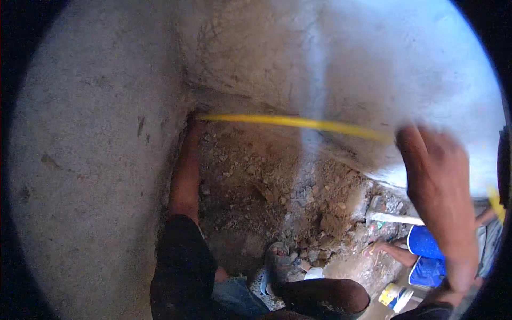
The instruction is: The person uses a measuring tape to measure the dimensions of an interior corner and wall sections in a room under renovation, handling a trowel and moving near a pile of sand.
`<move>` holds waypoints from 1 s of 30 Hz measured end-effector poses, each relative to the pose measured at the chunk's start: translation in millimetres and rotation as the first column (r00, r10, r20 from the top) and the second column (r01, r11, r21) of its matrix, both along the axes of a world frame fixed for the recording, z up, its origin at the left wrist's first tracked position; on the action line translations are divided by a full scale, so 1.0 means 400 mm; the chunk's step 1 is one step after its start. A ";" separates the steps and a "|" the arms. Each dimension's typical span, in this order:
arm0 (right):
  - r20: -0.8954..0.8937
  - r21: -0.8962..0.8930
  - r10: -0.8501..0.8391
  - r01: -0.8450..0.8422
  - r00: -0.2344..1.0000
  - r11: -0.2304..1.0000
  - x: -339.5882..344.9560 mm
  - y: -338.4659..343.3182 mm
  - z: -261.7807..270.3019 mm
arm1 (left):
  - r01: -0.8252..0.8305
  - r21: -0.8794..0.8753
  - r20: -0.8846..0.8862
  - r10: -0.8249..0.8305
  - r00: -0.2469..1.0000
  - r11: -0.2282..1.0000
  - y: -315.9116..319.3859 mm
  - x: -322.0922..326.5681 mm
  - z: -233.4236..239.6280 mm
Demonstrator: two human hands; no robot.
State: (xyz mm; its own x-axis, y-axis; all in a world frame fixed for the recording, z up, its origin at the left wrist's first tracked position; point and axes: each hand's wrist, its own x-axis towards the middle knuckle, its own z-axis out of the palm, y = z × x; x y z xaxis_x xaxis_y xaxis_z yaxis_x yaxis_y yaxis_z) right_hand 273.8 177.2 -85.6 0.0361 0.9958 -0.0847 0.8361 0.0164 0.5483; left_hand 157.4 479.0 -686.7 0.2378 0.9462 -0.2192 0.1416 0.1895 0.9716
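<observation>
A yellow tape measure blade (pixel 280 120) stretches along the foot of the wall, slightly blurred. My left arm reaches down into the corner, where my left hand (pixel 195 119) is at the blade's far left end; its fingers are dark and hard to make out. On the right, my right hand (pixel 436 154) grips the other end of the blade in a fist, close to the plastered wall (pixel 352 60). That hand is blurred, and any tape case is hidden. Broken soil and rubble (pixel 260 172) lie beneath the tape.
A second plastered wall (pixel 92 140) rises close on my left. My sandalled foot (pixel 279 251) stands at the rubble. Lower right, another person in blue shorts (pixel 426 244) is beside a pale long bar (pixel 394 218). A yellow, white and blue bucket (pixel 396 298) is near them.
</observation>
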 end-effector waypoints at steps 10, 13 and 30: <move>-0.820 -0.313 -0.569 0.791 0.054 0.526 0.214 -0.978 -0.640 | 0.050 0.113 -0.105 -0.038 0.994 0.992 -0.054 0.025 -0.079; -0.791 -0.376 -0.610 0.824 -0.047 0.424 0.158 -1.162 -0.810 | 0.058 0.129 -0.154 -0.038 0.987 0.990 -0.049 0.014 -0.090; -0.577 -0.417 -0.804 0.794 0.145 0.442 -0.027 -1.250 -1.114 | 0.115 0.174 -0.251 -0.069 0.966 0.978 -0.046 0.025 -0.072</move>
State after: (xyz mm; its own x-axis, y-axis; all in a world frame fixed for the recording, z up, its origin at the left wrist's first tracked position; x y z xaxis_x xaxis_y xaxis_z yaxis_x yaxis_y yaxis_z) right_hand 263.1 -322.6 -531.0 0.7458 0.4451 -0.4956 0.4580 -0.8829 -0.1037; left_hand 167.6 460.7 -715.5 0.2871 0.9523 -0.1033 0.3850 -0.0160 0.9228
